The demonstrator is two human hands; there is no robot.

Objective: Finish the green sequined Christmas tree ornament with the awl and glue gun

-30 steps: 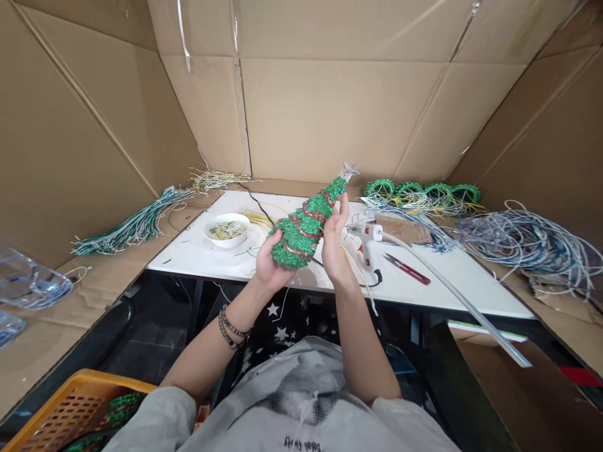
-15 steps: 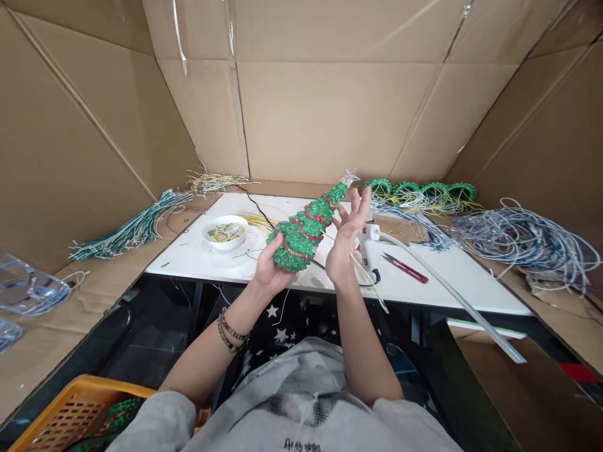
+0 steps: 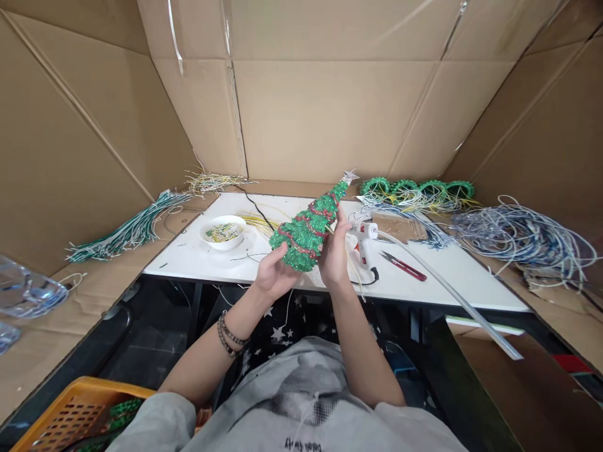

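Observation:
A small green glittery Christmas tree [image 3: 306, 233] with red garland leans up to the right above the table, a clear star [image 3: 350, 177] at its tip. My left hand [image 3: 274, 276] grips it by the wide base, thumb on the front, the other fingers hidden underneath. Along its right side my right hand [image 3: 335, 256] is closed against it, some fingers out of sight behind. A pale yellow wire [image 3: 357, 273] trails just right of my right hand. Behind that hand lies a white glue gun [image 3: 366, 242] with a long clear glue stick [image 3: 452, 292] in it.
Red-handled snips [image 3: 404, 266] and a white bowl [image 3: 203, 235] of wire scraps rest on the white table [image 3: 174, 260]. Wire bundles [image 3: 127, 229] lie left, coiled wires [image 3: 522, 242] right. Green garland rings [image 3: 417, 187] stand at the back. Cardboard walls [image 3: 330, 113] enclose the table.
My right hand has gone from spread fingers to closing on the tree's right side. The yellow wire near it has shifted left. The tree has barely moved.

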